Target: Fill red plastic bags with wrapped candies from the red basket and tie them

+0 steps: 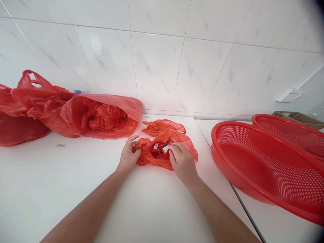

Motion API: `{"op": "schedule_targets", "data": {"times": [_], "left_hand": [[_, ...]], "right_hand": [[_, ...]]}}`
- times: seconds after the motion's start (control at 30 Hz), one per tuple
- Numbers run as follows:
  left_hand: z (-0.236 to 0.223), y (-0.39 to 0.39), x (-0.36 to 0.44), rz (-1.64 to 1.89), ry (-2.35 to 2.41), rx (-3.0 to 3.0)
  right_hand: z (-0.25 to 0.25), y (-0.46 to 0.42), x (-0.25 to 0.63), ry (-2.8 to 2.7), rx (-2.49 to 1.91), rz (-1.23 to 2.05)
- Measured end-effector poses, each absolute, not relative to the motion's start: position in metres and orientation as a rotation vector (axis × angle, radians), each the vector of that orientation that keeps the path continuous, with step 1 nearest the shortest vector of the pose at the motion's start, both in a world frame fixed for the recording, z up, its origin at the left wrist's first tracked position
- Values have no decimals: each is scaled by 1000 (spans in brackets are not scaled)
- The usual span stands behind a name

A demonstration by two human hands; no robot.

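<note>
A small red plastic bag [157, 158] lies on the white counter [50, 182] in front of me. My left hand [128, 156] grips the bag's left edge with thumb and fingers. My right hand [181, 161] is closed on the bag's right side, its fingertips at the mouth, where a small red and white packet [162, 147] shows inside. The rest of the bag's contents are hidden by the crumpled plastic.
Several larger red plastic bags [98, 116] lie at the back left against the tiled wall [162, 60]. Two red perforated basins [265, 168] sit nested on the right. A cardboard box [298, 118] stands behind them. A wall socket [288, 95] is at far right.
</note>
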State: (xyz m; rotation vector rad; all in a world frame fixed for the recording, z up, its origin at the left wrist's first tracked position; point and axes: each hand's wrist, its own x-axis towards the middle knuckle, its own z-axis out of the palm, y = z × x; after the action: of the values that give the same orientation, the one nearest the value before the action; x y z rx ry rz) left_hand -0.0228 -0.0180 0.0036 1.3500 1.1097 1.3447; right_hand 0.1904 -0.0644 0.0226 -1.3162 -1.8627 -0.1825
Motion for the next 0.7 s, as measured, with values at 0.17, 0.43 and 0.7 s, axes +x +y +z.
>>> {"op": "schedule_targets", "data": {"times": [0.17,0.43,0.7], "left_hand": [[2,-23,-19,1332,1111,1462],[-7,-19,-24,1375,1430,1637],[0,-19,-26,1595,1537,1980]], "right_hand": [[-2,-49,179,-1833,-1630,-25],[2,-52,195,-1790,-1565,52],[27,-73,199,-1533,-1281,288]]}}
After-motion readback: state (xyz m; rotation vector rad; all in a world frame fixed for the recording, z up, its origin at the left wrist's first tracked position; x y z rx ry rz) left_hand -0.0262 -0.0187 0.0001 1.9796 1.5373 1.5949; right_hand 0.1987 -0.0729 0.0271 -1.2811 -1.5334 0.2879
